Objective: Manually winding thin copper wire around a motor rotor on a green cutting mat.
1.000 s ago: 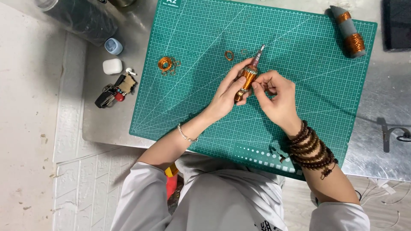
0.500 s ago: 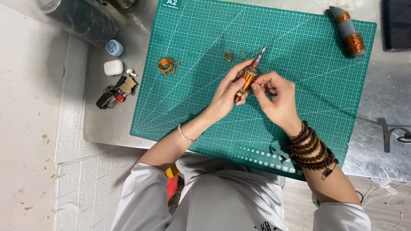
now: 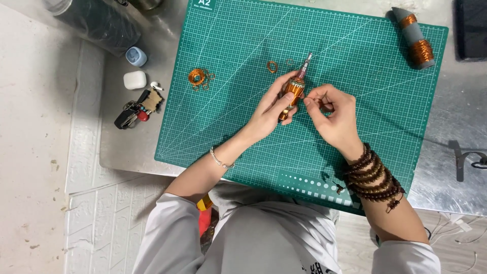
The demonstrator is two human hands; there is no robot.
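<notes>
1. Steel-topped table [image 3: 446, 167] carries a green cutting mat [image 3: 355, 66] that covers most of it, seen from above with the person seated at the near edge.
2. At the mat's middle, the left hand [image 3: 269, 112] is wrapped around a small copper-wound armature [image 3: 291, 91], its metal shaft pointing toward the far edge.
3. Just beside it, the right hand [image 3: 332, 119] pinches something thin at the winding with thumb and forefinger. It looks like fine copper wire, though the strand is too slender to make out.
4. A dark bead bracelet [image 3: 373, 175] is stacked on the right wrist, and a thin bangle [image 3: 221, 160] on the left.
5. Near the mat's far left lies a loose copper coil [image 3: 197, 77], with a small wire ring [image 3: 272, 66] between it and the armature.
6. At the mat's far right corner rests a grey spool of copper wire [image 3: 417, 38].
7. Off the mat's left edge sit a white earbud case [image 3: 134, 79], a pale blue cap [image 3: 136, 56] and a bunch of keys [image 3: 137, 110].
8. Likely risks: a hard tug could snap the fine strand, slack could let turns slip or cross, and the hanging beads could snag any wire trailing across the mat.
</notes>
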